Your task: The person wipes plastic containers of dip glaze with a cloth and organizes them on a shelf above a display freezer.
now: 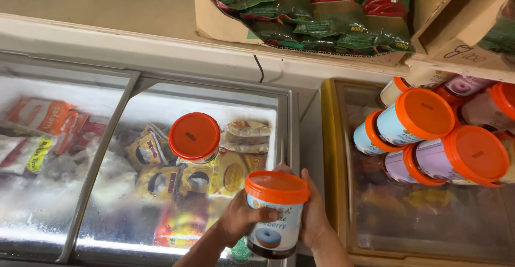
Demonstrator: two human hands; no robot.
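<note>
Orange-lidded tub (pixel 274 213) sits clasped between left hand (pixel 240 217) and right hand (pixel 315 213), low centre, above the freezer lid (pixel 161 154); 1 more tub (pixel 194 137) rests there.

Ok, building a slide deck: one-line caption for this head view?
Both hands, left hand and right hand, hold an orange-lidded tub above a glass-topped chest freezer.

Round white plastic tub with an orange snap-on lid and a pale blue printed label (pixel 274 213), lid shut and frosted, held upright and tilted slightly toward the camera. Clasped between both palms, low in the view, above the right edge of the glass-topped chest freezer (pixel 161 138). Picture of a blue ring-shaped treat on the lower front of the label.
</note>
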